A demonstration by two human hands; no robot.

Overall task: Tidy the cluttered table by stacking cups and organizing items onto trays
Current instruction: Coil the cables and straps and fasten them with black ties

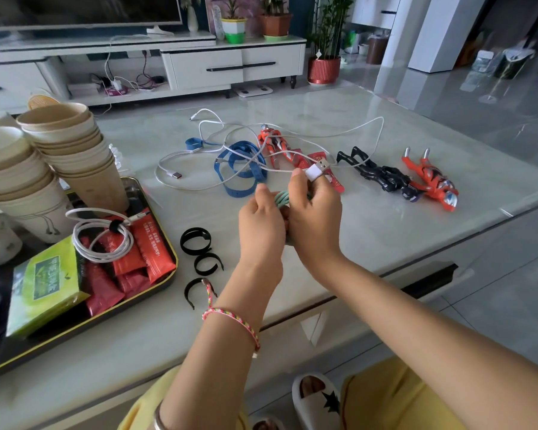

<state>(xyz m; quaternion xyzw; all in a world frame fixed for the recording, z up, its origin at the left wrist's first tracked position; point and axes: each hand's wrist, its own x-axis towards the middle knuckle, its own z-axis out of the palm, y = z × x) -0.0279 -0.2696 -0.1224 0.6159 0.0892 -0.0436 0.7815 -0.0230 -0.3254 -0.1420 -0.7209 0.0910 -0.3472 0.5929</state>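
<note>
Table (370, 231) glossy, pale; tray (172, 274) left; cabinet (236, 68) behind.

1. Far beyond the fingers (296, 184) we see a long white TV stand (205, 66) with dark drawer handles. A television (81, 10) sits on it, up and to their left.
2. Straight above the fingers, potted plants (235, 29) line the stand's right end. A red ribbed pot (323, 69) sits on the floor just right of it.
3. Up and right of the fingers, glossy grey floor tiles (494, 119) mirror soft daylight and a white pillar (441, 32).
4. A white scale (252, 90) lies at the stand's foot.
</note>
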